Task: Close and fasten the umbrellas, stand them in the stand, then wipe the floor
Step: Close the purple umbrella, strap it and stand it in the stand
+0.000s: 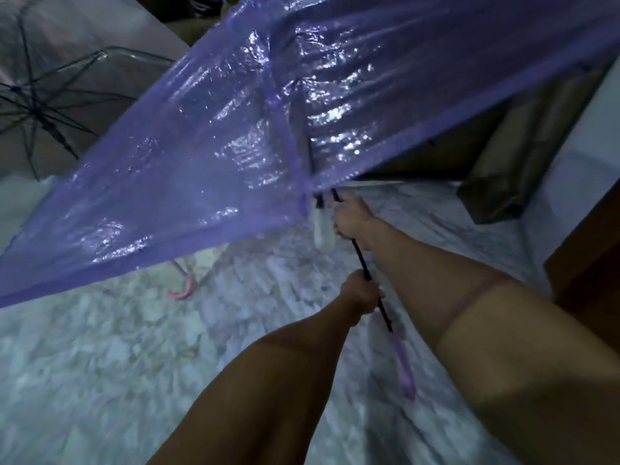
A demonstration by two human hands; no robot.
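- Head view: my left hand (360,295) is closed around the thin black shaft (362,260) of the purple umbrella (208,139).
- My right hand (350,219) is closed on the same shaft higher up, just under the edge of the canopy.
- The purple canopy is open and shiny, and it fills the top of the view.
- The purple handle (404,367) sticks out below my left hand, pointing down at the floor (100,364).
- A clear umbrella (50,105) with black ribs lies open on the floor at the far left.
- A pink hooked handle (183,290) peeks out under the purple canopy, near the floor.
- A brown bag (523,156) stands at the right, by the wall.
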